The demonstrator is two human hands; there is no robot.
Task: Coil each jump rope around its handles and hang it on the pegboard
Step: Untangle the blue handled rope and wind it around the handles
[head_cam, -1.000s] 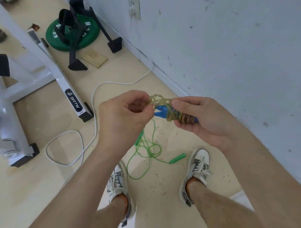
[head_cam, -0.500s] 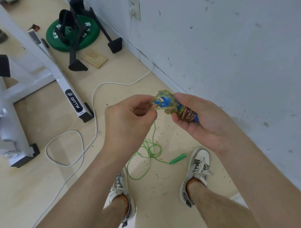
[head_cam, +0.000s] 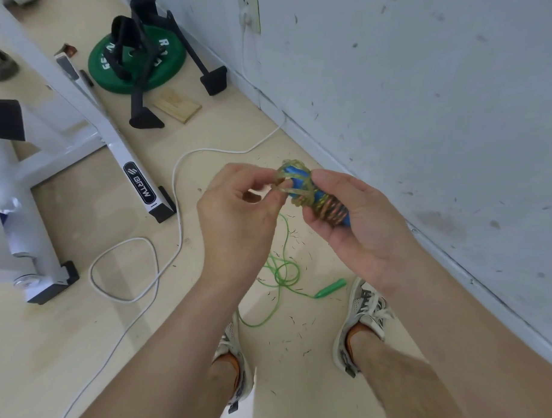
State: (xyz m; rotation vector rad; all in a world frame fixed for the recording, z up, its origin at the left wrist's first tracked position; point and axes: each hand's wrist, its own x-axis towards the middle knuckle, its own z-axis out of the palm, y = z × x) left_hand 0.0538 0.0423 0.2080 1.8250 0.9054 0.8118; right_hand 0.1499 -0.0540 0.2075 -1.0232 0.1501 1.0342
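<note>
A jump rope with blue handles (head_cam: 302, 191) is wound tight with its yellowish translucent cord. My right hand (head_cam: 358, 221) grips the wound bundle from the right, thumb on top. My left hand (head_cam: 237, 207) pinches a loop of the cord at the bundle's left end. A second jump rope, green (head_cam: 285, 271), lies loose and tangled on the floor below my hands, one green handle (head_cam: 331, 289) showing near my right shoe. No pegboard is in view.
A white cable (head_cam: 175, 186) runs from the wall socket (head_cam: 248, 11) across the floor in loops. A white machine frame (head_cam: 93, 121) stands at left. A green weight plate (head_cam: 139, 63) with a black stand and a wooden block (head_cam: 176, 107) lie far back. The wall (head_cam: 428, 104) runs along the right.
The bundle has turned in my right hand, so its blue end now points up and left. My left hand has pulled the cord loop over that end.
</note>
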